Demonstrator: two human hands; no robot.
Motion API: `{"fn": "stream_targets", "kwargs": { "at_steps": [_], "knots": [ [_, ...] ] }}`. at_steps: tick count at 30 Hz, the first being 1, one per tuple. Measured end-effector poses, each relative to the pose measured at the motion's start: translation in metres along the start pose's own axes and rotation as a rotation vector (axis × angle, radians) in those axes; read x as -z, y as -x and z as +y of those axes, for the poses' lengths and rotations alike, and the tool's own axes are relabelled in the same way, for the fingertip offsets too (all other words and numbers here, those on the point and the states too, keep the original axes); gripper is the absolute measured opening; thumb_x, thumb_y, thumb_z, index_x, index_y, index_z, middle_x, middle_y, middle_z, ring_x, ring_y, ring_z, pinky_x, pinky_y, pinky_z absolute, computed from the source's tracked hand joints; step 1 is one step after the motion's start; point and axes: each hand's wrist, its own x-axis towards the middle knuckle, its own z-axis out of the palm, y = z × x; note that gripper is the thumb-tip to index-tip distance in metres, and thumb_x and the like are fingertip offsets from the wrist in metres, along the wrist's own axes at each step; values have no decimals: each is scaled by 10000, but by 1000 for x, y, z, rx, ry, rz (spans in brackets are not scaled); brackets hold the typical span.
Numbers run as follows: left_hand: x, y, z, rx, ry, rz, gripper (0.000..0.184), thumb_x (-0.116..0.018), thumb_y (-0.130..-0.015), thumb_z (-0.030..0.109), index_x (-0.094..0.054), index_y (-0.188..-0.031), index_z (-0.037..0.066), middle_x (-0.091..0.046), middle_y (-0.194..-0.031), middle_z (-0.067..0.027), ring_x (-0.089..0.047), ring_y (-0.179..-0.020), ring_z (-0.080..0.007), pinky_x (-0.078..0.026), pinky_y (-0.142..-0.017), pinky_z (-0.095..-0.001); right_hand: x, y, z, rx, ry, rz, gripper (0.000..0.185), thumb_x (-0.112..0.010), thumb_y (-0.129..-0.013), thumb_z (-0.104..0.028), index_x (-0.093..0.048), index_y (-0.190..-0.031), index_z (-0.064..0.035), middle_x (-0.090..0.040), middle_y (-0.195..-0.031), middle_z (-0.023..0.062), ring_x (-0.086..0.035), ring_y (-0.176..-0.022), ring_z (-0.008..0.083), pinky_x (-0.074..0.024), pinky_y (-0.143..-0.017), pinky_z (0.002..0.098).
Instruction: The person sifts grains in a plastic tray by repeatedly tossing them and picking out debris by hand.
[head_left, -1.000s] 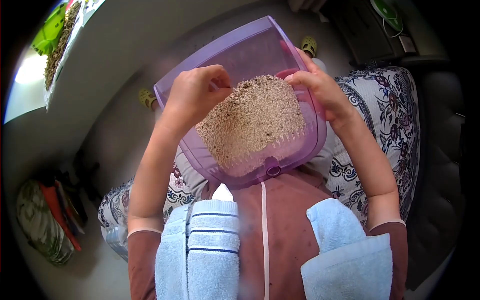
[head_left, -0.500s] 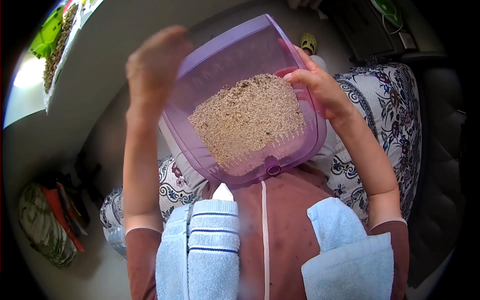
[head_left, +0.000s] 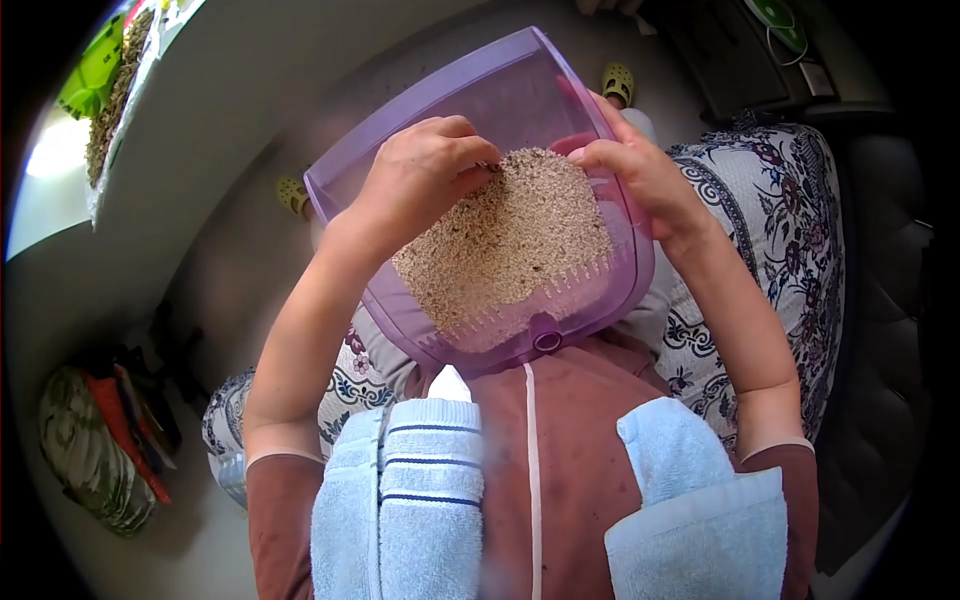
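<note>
A purple see-through plastic tray (head_left: 600,300) with slots is tilted over my lap. Beige, seed-like granules (head_left: 515,235) are spread inside it, with darker bits along their upper edge. My right hand (head_left: 645,175) grips the tray's right side, thumb over the rim and fingers behind. At the upper edge of the granules, my left hand (head_left: 425,175) has its fingertips pinched together. Whatever lies between those fingertips is too small to make out.
On the upper left, a light surface holds a green plastic piece (head_left: 95,75) and a heap of dark bits (head_left: 115,110). Light blue towels (head_left: 430,520) hang over my chest. Patterned fabric (head_left: 765,230) covers the seat beneath me. A folded camouflage item (head_left: 90,455) stands at left.
My left hand has come from beyond the tray's left side, where it was blurred, to the upper edge of the granules. The right hand and the tray have stayed put.
</note>
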Motion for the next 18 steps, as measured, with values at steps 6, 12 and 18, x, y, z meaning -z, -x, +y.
{"fn": "stream_targets", "kwargs": {
  "at_steps": [6,12,18],
  "knots": [
    [-6,-1,-4,-34,-18,-8,71,-686,-819,125,-682,-875,81,-641,-871,-42,-639,-796,-249,-523,-693,-348,3,1,4,-11,-27,15,691,-555,-834,-66,-332,-1482,-155,-569,-1086,115,-574,-1007,155,-468,-914,275],
    [-5,2,-11,129,285,23,95,-683,-828,58,-664,-919,43,-656,-859,-63,-643,-766,-163,-518,-683,-282,5,2,7,-9,-27,32,689,-557,-833,-66,-338,-1480,-152,-568,-1089,110,-573,-997,148,-465,-914,272],
    [57,19,-79,464,430,600,161,-662,-862,0,-687,-1019,25,-680,-952,-52,-625,-809,-102,-526,-735,-222,5,3,8,-14,-66,25,690,-567,-825,-74,-344,-1473,-156,-572,-1090,102,-575,-993,155,-474,-900,275]
  ]
}}
